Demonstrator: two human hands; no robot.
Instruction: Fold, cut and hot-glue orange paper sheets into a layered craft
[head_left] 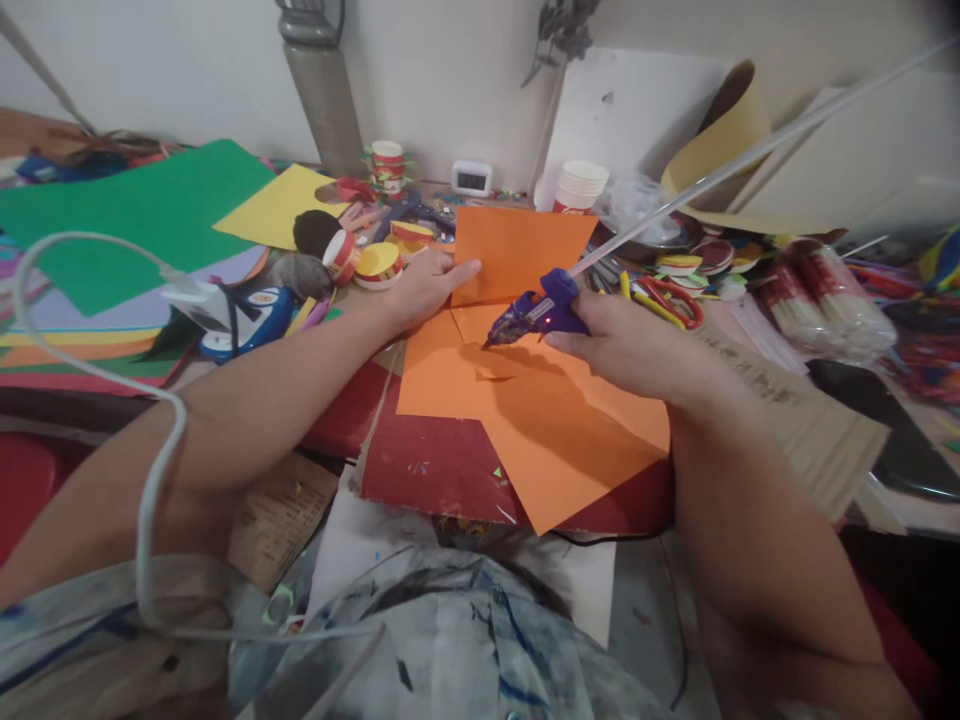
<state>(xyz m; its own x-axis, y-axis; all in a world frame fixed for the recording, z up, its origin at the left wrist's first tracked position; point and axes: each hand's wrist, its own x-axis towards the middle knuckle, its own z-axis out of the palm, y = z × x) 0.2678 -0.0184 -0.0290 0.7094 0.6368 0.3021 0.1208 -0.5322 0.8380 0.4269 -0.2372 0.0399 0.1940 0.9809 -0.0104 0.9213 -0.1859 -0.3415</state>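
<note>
My right hand (619,335) is wrapped around a blue hot glue gun (551,305) with a small red light on its body. A long clear glue stick (720,180) runs out of its back toward the upper right. The gun's dark nozzle points down and left, close above orange paper (442,375); whether it touches cannot be made out. My left hand (431,285) pinches the left edge of a raised orange sheet (525,250). A narrow orange strip (499,362) lies just under the nozzle. More orange paper overlaps on a dark red board (427,465).
Green card (142,220) and a yellow sheet (274,205) lie at left. Small cut cups (379,265), a white clock (472,178) and stacked paper cups (581,185) stand behind. Scissors (667,302), corrugated cardboard (795,410) and a black phone (885,430) are at right. A white cable (161,450) loops at left.
</note>
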